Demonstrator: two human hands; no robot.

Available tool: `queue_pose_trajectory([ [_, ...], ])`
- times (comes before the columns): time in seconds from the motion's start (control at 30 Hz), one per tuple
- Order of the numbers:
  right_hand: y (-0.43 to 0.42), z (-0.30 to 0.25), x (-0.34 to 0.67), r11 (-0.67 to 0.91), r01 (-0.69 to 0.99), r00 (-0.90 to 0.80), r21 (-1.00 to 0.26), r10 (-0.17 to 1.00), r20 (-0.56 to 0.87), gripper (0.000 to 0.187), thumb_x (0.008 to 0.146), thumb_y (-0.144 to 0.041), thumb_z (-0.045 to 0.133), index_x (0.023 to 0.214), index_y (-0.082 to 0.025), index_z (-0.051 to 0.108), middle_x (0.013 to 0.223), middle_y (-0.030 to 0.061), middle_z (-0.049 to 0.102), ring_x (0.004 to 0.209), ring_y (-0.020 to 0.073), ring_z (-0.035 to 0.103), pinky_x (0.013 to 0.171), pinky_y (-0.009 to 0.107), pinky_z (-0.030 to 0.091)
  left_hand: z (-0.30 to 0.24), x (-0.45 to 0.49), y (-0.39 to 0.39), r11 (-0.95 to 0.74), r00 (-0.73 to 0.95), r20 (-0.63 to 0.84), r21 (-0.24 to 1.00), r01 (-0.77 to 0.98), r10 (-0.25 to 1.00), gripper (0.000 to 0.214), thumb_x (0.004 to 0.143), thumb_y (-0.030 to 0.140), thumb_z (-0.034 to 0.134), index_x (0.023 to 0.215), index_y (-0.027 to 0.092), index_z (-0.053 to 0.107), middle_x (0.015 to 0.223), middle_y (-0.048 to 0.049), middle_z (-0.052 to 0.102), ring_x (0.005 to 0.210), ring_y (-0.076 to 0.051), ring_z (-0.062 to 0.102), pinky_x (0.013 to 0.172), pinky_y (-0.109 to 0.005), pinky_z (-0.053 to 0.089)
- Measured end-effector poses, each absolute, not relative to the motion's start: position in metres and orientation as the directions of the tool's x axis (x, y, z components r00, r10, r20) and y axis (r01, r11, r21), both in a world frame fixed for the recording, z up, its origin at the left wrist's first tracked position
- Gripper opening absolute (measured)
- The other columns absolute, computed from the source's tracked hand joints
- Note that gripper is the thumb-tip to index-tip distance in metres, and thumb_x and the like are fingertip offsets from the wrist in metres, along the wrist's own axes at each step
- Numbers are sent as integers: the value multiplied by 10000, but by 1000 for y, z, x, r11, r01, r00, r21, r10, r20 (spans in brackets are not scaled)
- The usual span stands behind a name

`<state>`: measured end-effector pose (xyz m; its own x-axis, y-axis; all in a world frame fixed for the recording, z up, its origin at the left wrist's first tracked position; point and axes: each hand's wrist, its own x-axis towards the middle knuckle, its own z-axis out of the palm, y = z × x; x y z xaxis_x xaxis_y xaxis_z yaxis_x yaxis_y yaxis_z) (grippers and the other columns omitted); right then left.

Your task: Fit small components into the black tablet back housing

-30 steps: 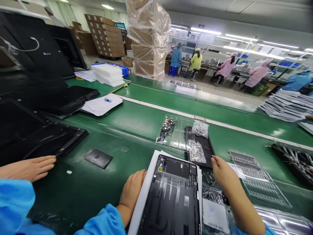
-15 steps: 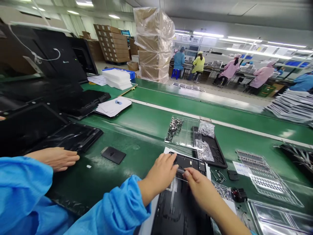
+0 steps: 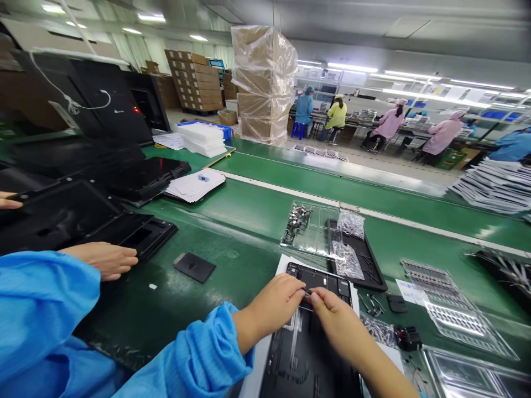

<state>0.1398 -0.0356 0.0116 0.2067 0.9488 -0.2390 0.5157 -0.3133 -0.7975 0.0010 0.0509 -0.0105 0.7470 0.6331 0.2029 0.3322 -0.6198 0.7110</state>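
Both hands of the person meet above the upper part of a black tablet housing [image 3: 309, 354], which lies on white sheets [image 3: 258, 362] at the near edge of the green bench [image 3: 244, 221]. The left hand [image 3: 271, 301] comes from the lower left, its forearm in a blue sleeve [image 3: 199, 351]; the back of the hand is turned upward and its fingers are bent toward the right. The right hand [image 3: 338, 320] comes from the lower right with a bare forearm, thumb and index finger directed to the left. The fingertips of both hands pinch one small dark piece [image 3: 307, 293], which is too covered to identify. Farther left, a co-worker's hand [image 3: 105, 260] is beside a black frame [image 3: 151, 237].
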Motion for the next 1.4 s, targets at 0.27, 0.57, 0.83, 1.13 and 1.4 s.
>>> queue_pose_trajectory([
  [0.27, -36, 11, 141, -332, 597, 230, -730, 943, -240, 332, 844, -418, 372, 1018, -245, 595, 1032, 20, 637, 964, 185, 567, 847, 286, 397, -10, 2, 51, -644, 751, 222, 690, 330, 622, 206, 872, 234, 413, 877, 191, 614, 845, -24, 620, 853, -155, 547, 822, -296, 441],
  [0.57, -15, 3, 148, -409, 824, 412, -392, 907, -81, 363, 900, -313, 291, 1088, -181, 572, 1073, 82, 622, 979, 226, 572, 838, 324, 416, -22, 11, 66, -682, 673, 168, 350, 643, 720, 271, 869, 323, 426, 1064, 187, 557, 1009, -87, 577, 1063, -288, 430, 902, -448, 388],
  [0.83, -4, -24, 156, -304, 909, 337, -285, 939, 73, 342, 911, -256, 305, 1040, -136, 599, 1056, 90, 625, 1019, 218, 537, 917, 307, 376, -23, 21, 67, -670, 669, 115, 282, 687, 734, 266, 822, 400, 491, 958, 192, 585, 948, -117, 546, 956, -293, 472, 782, -424, 427],
  [1.13, 5, -34, 157, -189, 958, 225, -216, 961, 158, 272, 895, -204, 371, 988, -133, 617, 1050, 76, 632, 998, 201, 538, 987, 348, 282, -27, 22, 62, -674, 673, 103, 249, 696, 733, 216, 847, 372, 433, 940, 236, 573, 951, -94, 515, 884, -264, 503, 738, -396, 444],
  [1.4, 12, -43, 160, -145, 974, 181, -174, 961, 210, 234, 883, -195, 404, 928, -175, 633, 1038, 60, 637, 978, 202, 542, 901, 323, 324, -34, 21, 62, -650, 649, 126, 318, 690, 750, 240, 860, 366, 413, 1006, 249, 563, 1009, -79, 499, 915, -233, 505, 800, -374, 441],
])
